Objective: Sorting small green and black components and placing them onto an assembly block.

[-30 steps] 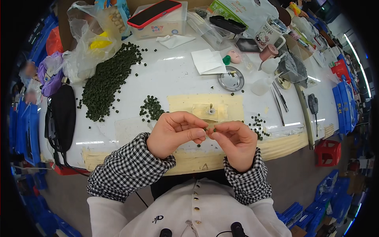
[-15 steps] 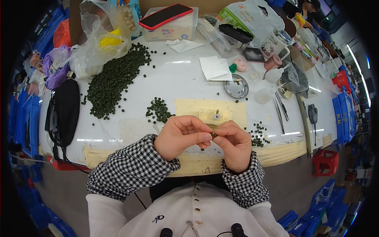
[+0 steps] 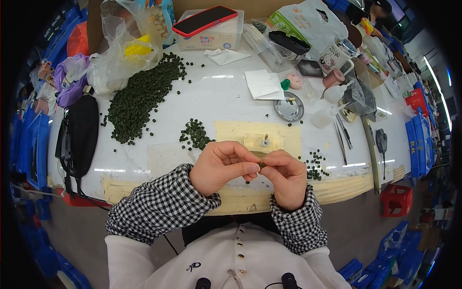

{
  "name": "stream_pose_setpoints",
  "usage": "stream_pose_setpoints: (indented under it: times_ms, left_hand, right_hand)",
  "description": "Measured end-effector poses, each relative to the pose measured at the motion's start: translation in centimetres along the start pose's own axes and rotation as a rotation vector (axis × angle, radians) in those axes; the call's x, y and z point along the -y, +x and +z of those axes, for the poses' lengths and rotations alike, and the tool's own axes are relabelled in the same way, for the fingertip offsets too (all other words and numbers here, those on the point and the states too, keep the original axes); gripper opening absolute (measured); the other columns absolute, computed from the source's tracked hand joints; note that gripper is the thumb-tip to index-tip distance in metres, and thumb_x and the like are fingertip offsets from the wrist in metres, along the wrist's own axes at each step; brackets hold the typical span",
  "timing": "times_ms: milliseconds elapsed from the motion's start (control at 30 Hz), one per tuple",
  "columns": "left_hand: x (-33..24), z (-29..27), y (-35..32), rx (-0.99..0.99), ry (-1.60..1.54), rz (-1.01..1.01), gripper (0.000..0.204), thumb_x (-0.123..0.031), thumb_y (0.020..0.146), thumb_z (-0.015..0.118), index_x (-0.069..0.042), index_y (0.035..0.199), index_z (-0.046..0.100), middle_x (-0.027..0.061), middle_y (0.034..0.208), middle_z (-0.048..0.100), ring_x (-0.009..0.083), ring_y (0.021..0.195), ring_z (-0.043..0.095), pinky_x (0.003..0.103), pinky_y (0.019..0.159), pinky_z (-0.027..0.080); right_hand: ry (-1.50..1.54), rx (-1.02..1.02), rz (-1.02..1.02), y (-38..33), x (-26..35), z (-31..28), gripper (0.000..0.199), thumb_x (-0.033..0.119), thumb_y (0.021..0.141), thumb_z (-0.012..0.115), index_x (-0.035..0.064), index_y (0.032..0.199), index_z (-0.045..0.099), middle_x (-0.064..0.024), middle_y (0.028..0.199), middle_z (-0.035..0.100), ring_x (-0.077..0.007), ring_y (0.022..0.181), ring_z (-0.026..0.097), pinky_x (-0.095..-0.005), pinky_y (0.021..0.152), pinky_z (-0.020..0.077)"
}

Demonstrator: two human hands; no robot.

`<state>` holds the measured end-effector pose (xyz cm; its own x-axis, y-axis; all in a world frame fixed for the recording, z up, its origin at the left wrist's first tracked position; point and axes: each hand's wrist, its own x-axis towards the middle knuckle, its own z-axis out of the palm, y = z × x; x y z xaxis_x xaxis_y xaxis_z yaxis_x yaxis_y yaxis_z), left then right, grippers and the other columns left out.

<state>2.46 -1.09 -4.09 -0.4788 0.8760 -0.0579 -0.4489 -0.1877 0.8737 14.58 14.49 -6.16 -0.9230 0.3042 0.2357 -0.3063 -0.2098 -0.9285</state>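
Near the table's front edge my left hand (image 3: 225, 166) and my right hand (image 3: 286, 176) meet, thumbs and forefingers pinched together. Between the fingertips is a small dark green piece (image 3: 262, 165), held by both hands; its exact shape is too small to make out. Just beyond the hands a pale yellow block (image 3: 252, 140) with a small whitish fitting on it rests on a yellow sheet (image 3: 226, 129). A little heap of dark green pieces (image 3: 195, 135) lies beyond my left hand. More such pieces (image 3: 315, 166) are scattered to the right of my right hand.
A large pile of dark green pieces (image 3: 139, 103) spreads at the left, beside a black pouch (image 3: 82, 139). Tweezers (image 3: 340, 143), a round metal dish (image 3: 288, 110) and a screwdriver-like tool (image 3: 381, 142) lie to the right. A red-edged phone (image 3: 207, 21) rests on a plastic box (image 3: 216, 41).
The view has shifted very slightly. Both hands keep the same pinch on the small piece, which looks slightly turned between the fingertips.
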Motion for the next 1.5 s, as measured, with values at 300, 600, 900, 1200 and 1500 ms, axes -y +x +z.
stream_pose_setpoints:
  times_ms: [300,600,900,1200,1500]
  left_hand:
    - [-0.5,0.4,-0.3,-0.028,0.129,0.075,0.01,0.004,0.088,0.065,0.005,0.098,0.064,0.0134,0.088,0.07,0.0162,0.081,0.068,0.028,0.074,0.057]
    - [0.1,0.4,-0.4,-0.003,0.182,0.189,0.014,0.008,0.085,0.066,0.004,0.098,0.067,0.013,0.09,0.068,0.0159,0.081,0.067,0.026,0.072,0.056]
    - [0.0,0.2,-0.1,0.007,0.227,0.245,0.017,0.008,0.085,0.065,0.005,0.101,0.068,0.0118,0.093,0.066,0.0151,0.083,0.066,0.025,0.074,0.054]
    - [0.0,0.2,-0.1,-0.004,0.257,0.21,0.018,0.006,0.087,0.065,0.004,0.105,0.068,0.0116,0.094,0.067,0.0143,0.084,0.066,0.025,0.076,0.054]
    - [0.0,0.5,-0.3,-0.05,0.227,0.17,0.017,0.004,0.089,0.063,0.004,0.106,0.066,0.0108,0.096,0.067,0.0135,0.086,0.066,0.025,0.077,0.054]
  right_hand:
    - [-0.142,-0.027,-0.053,-0.1,0.5,0.4,0.023,-0.014,0.083,0.063,-0.0043,0.105,0.065,-0.012,0.104,0.063,-0.0176,0.095,0.064,-0.0277,0.083,0.0531]
    - [-0.162,-0.034,-0.028,0.0,0.6,0.5,0.018,-0.009,0.087,0.063,-0.0039,0.104,0.065,-0.0093,0.101,0.062,-0.0145,0.092,0.061,-0.025,0.081,0.0505]
    - [-0.237,-0.038,-0.065,-0.1,0.5,0.7,0.019,-0.007,0.086,0.065,-0.0043,0.105,0.067,-0.0102,0.1,0.062,-0.0153,0.091,0.059,-0.0259,0.08,0.0476]
    - [-0.372,-0.115,-0.156,-0.2,0.6,0.8,0.02,-0.006,0.084,0.068,-0.0026,0.104,0.069,-0.0104,0.095,0.063,-0.0159,0.087,0.061,-0.0254,0.078,0.0486]
    - [-0.539,-0.112,-0.247,0.0,1.1,1.0,0.022,-0.006,0.081,0.07,-0.0004,0.102,0.07,-0.0093,0.093,0.064,-0.0152,0.082,0.062,-0.0244,0.071,0.0508]
